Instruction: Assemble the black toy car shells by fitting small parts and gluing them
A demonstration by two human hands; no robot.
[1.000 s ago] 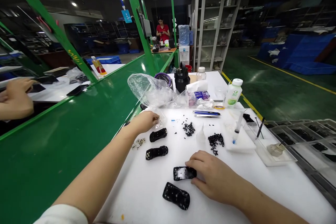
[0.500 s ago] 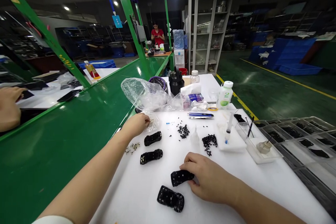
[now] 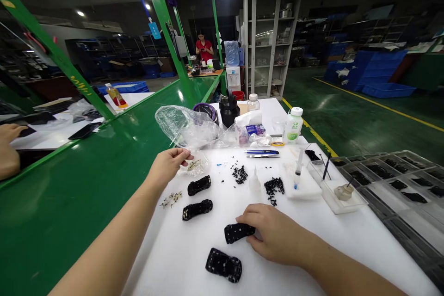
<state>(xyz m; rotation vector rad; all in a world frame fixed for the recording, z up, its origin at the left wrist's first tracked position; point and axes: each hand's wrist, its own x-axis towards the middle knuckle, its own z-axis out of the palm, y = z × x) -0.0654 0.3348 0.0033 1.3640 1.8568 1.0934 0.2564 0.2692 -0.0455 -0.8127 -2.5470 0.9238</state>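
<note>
Black car-shaped plastic body (image 3: pixel 238 233) lies on the white desk (image 3: pixel 156 263), directly under the right hand (image 3: pixel 275 236). Fingers clamped on it: fingertips at its upper edge, thumb at its lower edge. Top surface dotted with pale spots. Just below these fingers, a second spotted black body (image 3: pixel 224 264). Left of them, a third black body (image 3: pixel 199 185) and a fourth (image 3: pixel 197 209), lying roughly parallel.

Left hand (image 3: pixel 167 165): fingers together in a pinch, just above a small clear bag (image 3: pixel 196 165) of pale small parts. Cannot tell whether anything is held between the tips. Loose pale parts (image 3: pixel 171 199) lie below these fingers. To their right, a pile of black bits (image 3: pixel 239 174), then a second pile (image 3: pixel 274 188). Beyond the left fingers, a crumpled clear plastic bag (image 3: pixel 183 126). Far right of the right fingers, a syringe (image 3: pixel 297 169) on a white tray (image 3: pixel 308 189).
</note>
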